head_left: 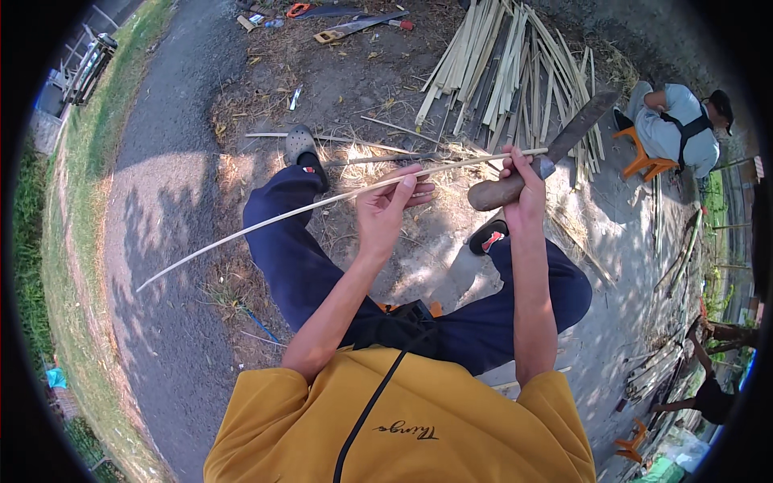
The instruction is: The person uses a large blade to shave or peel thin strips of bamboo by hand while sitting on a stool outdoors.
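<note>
A long, thin bamboo strip (302,208) crosses in front of me, its free end bending down to the left. My left hand (392,205) pinches it along its length, thumb on top and fingers behind. Near the strip's right end, my right hand (525,183) closes on both the strip and a machete. This machete (581,127) has a broad dark blade slanting up to the right and a thick brown handle that sticks out left of the hand. The fingers behind the handle are partly hidden.
A big pile of split bamboo strips (491,68) lies ahead. Hand saws (360,26) rest on the ground at the far left. On the right, another person (680,129) sits on an orange stool (640,161). Loose sticks (346,143) lie near my left foot.
</note>
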A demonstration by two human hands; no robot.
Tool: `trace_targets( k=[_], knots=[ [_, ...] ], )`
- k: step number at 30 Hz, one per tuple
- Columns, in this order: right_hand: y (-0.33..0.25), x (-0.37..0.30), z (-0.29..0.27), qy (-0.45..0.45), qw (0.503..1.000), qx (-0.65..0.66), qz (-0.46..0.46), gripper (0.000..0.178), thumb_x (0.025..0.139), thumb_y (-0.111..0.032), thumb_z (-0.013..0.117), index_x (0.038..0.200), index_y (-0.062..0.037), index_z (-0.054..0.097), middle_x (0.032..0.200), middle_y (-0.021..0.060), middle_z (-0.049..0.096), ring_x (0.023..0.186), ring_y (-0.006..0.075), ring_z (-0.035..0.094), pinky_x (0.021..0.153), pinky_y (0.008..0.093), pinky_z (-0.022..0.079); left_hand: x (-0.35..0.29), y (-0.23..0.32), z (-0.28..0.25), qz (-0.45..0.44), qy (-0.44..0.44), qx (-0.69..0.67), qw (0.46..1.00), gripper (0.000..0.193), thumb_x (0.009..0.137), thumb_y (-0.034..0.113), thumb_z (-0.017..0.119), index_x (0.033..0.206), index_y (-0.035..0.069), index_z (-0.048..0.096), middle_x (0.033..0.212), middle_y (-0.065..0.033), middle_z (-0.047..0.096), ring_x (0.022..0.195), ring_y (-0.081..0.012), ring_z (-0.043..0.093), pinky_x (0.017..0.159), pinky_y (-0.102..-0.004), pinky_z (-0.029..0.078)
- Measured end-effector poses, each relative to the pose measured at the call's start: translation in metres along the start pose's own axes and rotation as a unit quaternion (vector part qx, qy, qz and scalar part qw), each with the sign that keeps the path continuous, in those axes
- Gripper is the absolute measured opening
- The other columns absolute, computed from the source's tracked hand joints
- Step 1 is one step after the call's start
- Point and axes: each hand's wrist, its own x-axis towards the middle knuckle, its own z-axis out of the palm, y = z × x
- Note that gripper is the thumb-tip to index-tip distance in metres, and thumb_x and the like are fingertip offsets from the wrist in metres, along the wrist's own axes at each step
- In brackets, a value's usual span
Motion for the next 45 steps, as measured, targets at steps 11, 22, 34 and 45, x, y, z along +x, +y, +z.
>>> trace_targets(
  k=[11, 22, 34, 45],
  knots=[
    [-0.046, 0.029, -0.043, -0.047, 0.993, 0.104, 0.037, 0.024, 0.103, -0.005, 0.063, 0.122, 0.009, 0.057, 0.114, 0.0135, 0.062, 0.089, 0.0125, 0.064, 0.078, 0.0252, 0.06, -0.055, 0.098, 0.01, 0.159, -0.166, 0.502, 0.834, 0.034, 0.097, 0.019, 0.074, 0.126, 0.002, 0.068, 0.107, -0.0125, 0.073, 0.089, -0.0252, 0.071, 0.076, -0.0377, 0.054],
    [-0.058, 0.033, -0.041, -0.057, 0.996, 0.04, 0.05, 0.013, 0.101, -0.004, 0.068, 0.108, -0.0004, 0.058, 0.123, 0.0197, 0.066, 0.083, 0.011, 0.063, 0.073, 0.0247, 0.057, -0.012, 0.097, -0.035, -0.055, -0.3, 0.499, 0.811, 0.023, 0.109, 0.018, 0.053, 0.115, 0.001, 0.068, 0.066, -0.0109, 0.053, 0.06, -0.0245, 0.053, 0.062, -0.0386, 0.044],
    [-0.092, -0.024, -0.027, -0.028, 0.912, -0.36, -0.196, 0.036, 0.101, -0.037, 0.071, 0.104, -0.0006, 0.067, 0.069, 0.0038, 0.061, 0.054, 0.0081, 0.054, 0.051, 0.0256, 0.041, -0.025, 0.089, -0.067, -0.108, -0.118, 0.413, 0.897, 0.023, 0.109, 0.014, 0.049, 0.105, -0.001, 0.066, 0.067, -0.0024, 0.052, 0.064, -0.0096, 0.048, 0.06, -0.0303, 0.042],
    [-0.133, -0.099, -0.015, -0.112, 0.693, -0.637, -0.318, 0.032, 0.094, -0.026, 0.073, 0.109, 0.0003, 0.062, 0.078, 0.0169, 0.067, 0.068, 0.0303, 0.064, 0.065, 0.0403, 0.048, -0.082, 0.203, -0.091, -0.054, 0.032, 0.485, 0.872, 0.028, 0.114, 0.025, 0.045, 0.109, 0.005, 0.064, 0.068, 0.0087, 0.031, 0.059, -0.002, 0.029, 0.053, -0.0237, 0.025]
  ],
)
